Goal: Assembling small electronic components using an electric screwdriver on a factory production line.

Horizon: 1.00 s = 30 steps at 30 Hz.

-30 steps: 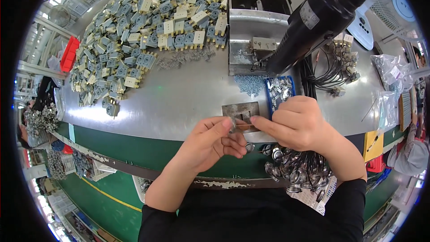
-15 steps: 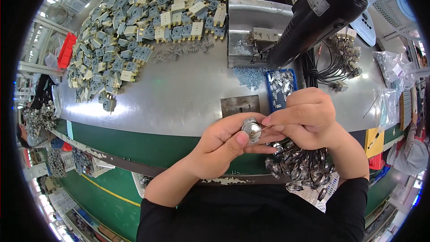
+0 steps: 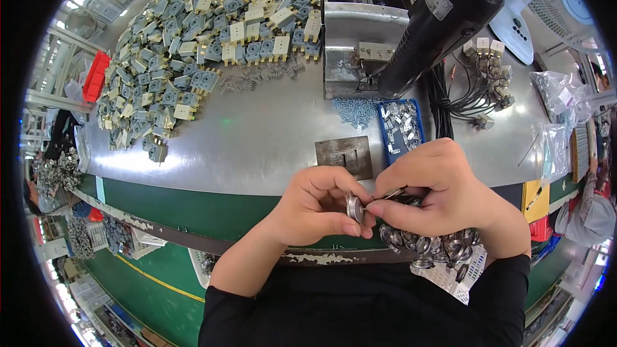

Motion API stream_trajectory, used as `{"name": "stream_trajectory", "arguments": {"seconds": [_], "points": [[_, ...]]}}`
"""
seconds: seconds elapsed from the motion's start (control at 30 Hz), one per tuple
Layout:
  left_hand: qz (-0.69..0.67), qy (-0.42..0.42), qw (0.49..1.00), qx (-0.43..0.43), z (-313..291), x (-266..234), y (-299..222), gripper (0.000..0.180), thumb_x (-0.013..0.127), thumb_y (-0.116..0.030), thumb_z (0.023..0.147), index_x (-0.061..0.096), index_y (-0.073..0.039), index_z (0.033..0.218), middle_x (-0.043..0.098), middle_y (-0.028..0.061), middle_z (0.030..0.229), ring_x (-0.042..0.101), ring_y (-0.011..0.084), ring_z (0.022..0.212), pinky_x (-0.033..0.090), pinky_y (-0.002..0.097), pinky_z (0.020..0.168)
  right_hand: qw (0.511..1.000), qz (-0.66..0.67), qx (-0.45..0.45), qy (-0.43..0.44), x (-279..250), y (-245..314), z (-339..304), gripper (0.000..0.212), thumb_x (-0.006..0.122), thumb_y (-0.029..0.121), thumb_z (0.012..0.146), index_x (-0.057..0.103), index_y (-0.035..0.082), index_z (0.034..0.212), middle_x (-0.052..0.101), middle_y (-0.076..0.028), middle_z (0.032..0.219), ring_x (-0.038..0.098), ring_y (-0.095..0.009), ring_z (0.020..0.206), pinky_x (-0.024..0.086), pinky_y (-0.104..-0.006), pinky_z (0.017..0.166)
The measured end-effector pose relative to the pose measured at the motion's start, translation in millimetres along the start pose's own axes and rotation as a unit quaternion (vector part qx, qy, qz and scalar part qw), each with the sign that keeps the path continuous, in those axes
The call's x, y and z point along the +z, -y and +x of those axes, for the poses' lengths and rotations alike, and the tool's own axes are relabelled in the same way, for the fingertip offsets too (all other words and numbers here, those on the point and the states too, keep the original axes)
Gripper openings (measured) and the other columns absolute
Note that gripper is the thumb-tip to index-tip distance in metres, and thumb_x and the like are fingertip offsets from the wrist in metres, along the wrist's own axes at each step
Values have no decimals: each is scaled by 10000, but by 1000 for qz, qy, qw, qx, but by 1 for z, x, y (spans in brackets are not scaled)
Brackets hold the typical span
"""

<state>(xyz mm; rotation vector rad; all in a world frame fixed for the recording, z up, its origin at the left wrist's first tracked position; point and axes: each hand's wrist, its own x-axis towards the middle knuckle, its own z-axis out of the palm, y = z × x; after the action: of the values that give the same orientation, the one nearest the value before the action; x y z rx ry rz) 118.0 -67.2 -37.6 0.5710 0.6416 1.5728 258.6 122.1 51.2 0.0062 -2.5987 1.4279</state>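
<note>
Between the thumb and fingers of my left hand (image 3: 315, 209), a small round silver metal part (image 3: 355, 207) stands on edge, its face toward the right. My right hand (image 3: 440, 186) is closed beside it, thumb and forefinger pinched close to the middle of that face. A thin metal wire (image 3: 397, 192) shows between the right fingers; its far end is hidden in the hand. Below the right hand hangs a bunch of similar round metal parts (image 3: 424, 245), partly covered by the hand. Both hands are held above the bench's green front edge.
A slotted metal plate (image 3: 326, 156) lies just beyond my hands, beside a blue tray (image 3: 421, 130) of small metal pieces and blue screws (image 3: 355, 112). A black cylindrical tool (image 3: 421, 32) leans overhead. Grey-and-cream switch blocks (image 3: 173, 58) heap at left, with springs (image 3: 257, 74) nearby. Black cables (image 3: 443, 109) lie right.
The round part has turned from facing up to standing on edge. My right hand has lowered, and its fingertips have come closer to the part's middle.
</note>
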Motion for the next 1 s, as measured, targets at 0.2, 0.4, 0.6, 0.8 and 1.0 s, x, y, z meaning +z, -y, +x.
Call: {"name": "stream_trajectory", "arguments": {"seconds": [0.2, 0.4, 0.6, 0.8, 1.0], "points": [[122, -18, 987, 101, 4, -9, 8, 421, 931, 50, 740, 660, 27, 1061, 761, 209, 947, 780, 260, 800, 652, 353, 701, 992, -34, -93, -72, 11, -12, -3, 87, 853, 73, 776, 786, 75, 831, 620, -40, 584, 571, -179, 458, 358, -306, 438], [228, -19, 959, 167, 9, -10, 6, 341, 911, 112, 736, 665, 44, 962, 759, 208, 919, 794, 276, 843, 657, 343, 713, 982, -78, -132, -114, 17, -20, -5, 130, 889, 66, 745, 781, 82, 815, 600, -9, 556, 564, -178, 451, 358, -313, 440], [353, -133, 895, 237, 4, -3, 12, 274, 909, 87, 760, 685, 48, 914, 766, 178, 908, 791, 242, 868, 656, 345, 749, 932, -233, -233, -152, 26, -25, 0, 199, 863, -2, 697, 740, 33, 850, 573, -30, 600, 547, -205, 454, 372, -322, 442], [414, -84, 884, 200, 2, -3, -8, 228, 837, 37, 870, 741, 34, 1076, 787, 133, 976, 781, 182, 896, 647, 319, 775, 954, -212, -161, -137, 25, -12, -5, 149, 831, 27, 773, 744, 32, 894, 626, -51, 638, 620, -233, 500, 471, -339, 467], [565, -143, 764, 278, 6, 1, -19, 200, 754, 30, 888, 703, -30, 1073, 744, 106, 891, 765, 233, 793, 584, 331, 635, 992, -91, -47, -72, 24, -4, -6, 257, 743, -3, 862, 722, -34, 1117, 676, -120, 749, 655, -227, 576, 521, -324, 556]]}}
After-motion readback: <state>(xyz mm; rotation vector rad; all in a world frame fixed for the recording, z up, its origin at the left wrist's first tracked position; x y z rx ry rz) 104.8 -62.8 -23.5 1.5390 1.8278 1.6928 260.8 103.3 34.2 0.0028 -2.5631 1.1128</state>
